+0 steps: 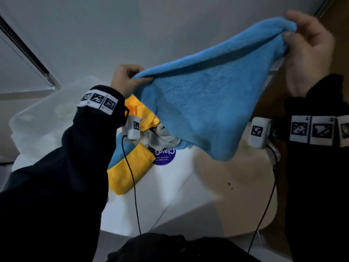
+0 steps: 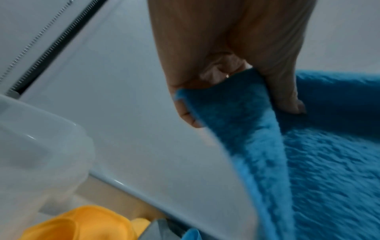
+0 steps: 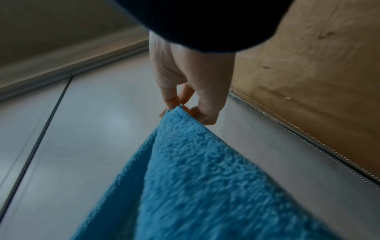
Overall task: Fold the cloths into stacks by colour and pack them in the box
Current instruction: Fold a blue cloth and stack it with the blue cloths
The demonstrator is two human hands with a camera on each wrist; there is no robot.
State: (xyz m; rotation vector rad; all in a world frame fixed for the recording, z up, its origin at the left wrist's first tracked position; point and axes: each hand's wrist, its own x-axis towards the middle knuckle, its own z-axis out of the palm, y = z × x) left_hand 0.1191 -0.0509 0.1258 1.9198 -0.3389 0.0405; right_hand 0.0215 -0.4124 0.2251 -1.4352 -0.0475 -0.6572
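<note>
A blue cloth (image 1: 204,103) hangs stretched in the air above the table. My left hand (image 1: 125,79) pinches its left corner and my right hand (image 1: 306,46) pinches its right corner, held higher. In the left wrist view the blue cloth (image 2: 257,138) runs out from between the thumb and fingers of my left hand (image 2: 226,68). In the right wrist view my right hand (image 3: 185,100) pinches the tip of the blue cloth (image 3: 195,178). Under it on the table lie yellow cloths (image 1: 130,167), a grey cloth (image 1: 162,137) and another blue cloth (image 1: 118,150) in a heap.
A clear plastic box (image 1: 45,121) stands at the left of the white table (image 1: 179,195), close to my left forearm; the left wrist view shows this box (image 2: 37,159) too. A round purple sticker (image 1: 165,156) is on the table. A wall rises behind, brown floor to the right.
</note>
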